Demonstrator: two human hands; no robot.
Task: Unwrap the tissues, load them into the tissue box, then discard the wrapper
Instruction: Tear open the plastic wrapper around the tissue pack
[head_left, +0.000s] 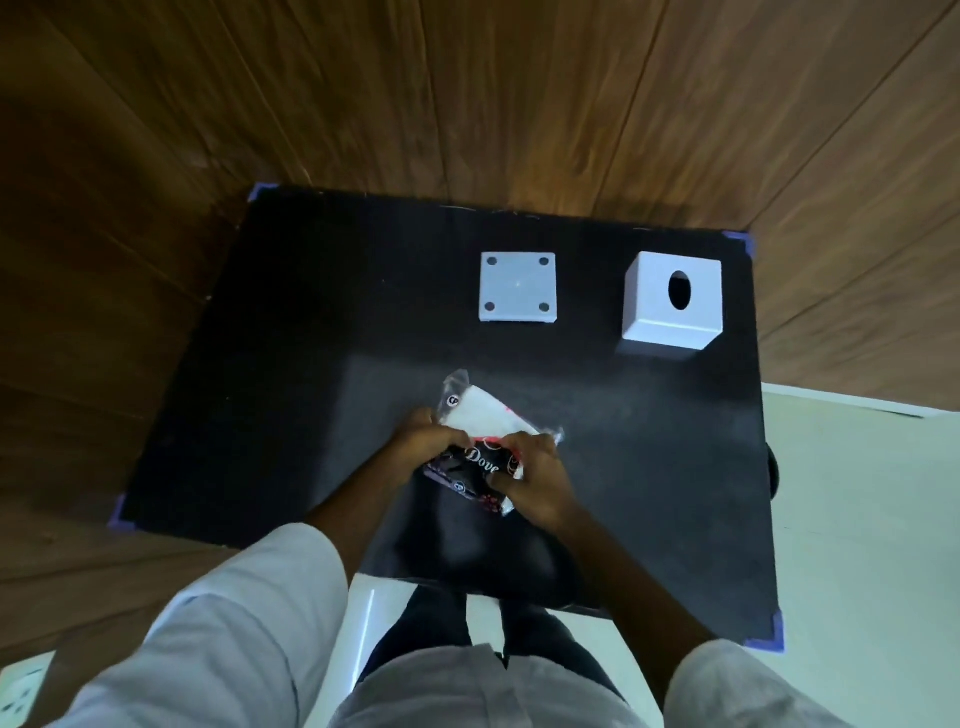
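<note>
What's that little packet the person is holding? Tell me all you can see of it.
The tissue pack is a soft packet in crinkly, partly clear plastic film. Its near half is black with the word "Dove" and red and white marks; its far half shows white tissues through the film. It lies slantwise low over the black table, gripped by the left hand and right hand at its printed end. Whether it is torn open cannot be told.

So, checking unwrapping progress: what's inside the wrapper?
White tissues show through the wrapper's clear far end. The dark printed part and both hands, left and right, cover the rest.
</note>
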